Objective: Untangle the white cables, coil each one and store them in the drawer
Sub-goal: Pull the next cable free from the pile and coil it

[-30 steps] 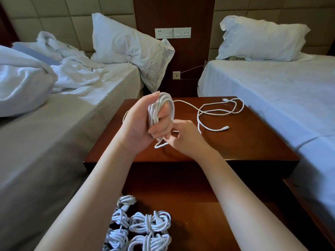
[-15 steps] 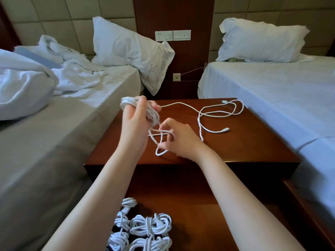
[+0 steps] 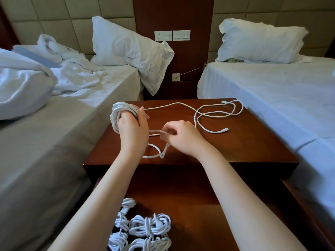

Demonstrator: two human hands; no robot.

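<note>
My left hand (image 3: 133, 126) holds a coil of white cable (image 3: 117, 110) wound around its fingers, above the left part of the brown nightstand (image 3: 253, 142). My right hand (image 3: 183, 136) pinches the loose end of that same cable (image 3: 155, 132) just to the right; a slack loop droops onto the wood below. A second white cable (image 3: 215, 113) lies uncoiled across the back right of the nightstand, both plugs showing. Several coiled white cables (image 3: 150, 226) sit in the open drawer (image 3: 199, 205) under my arms.
A bed with rumpled white bedding (image 3: 27, 82) and a pillow (image 3: 126, 46) stands on the left. A made bed (image 3: 281, 91) with a pillow is on the right. Wall sockets (image 3: 172, 35) are on the wooden panel behind the nightstand.
My left hand has turned over and moved left with the coil, its back now facing me. My right hand has pulled the loose end out to the right, leaving a slack loop.
</note>
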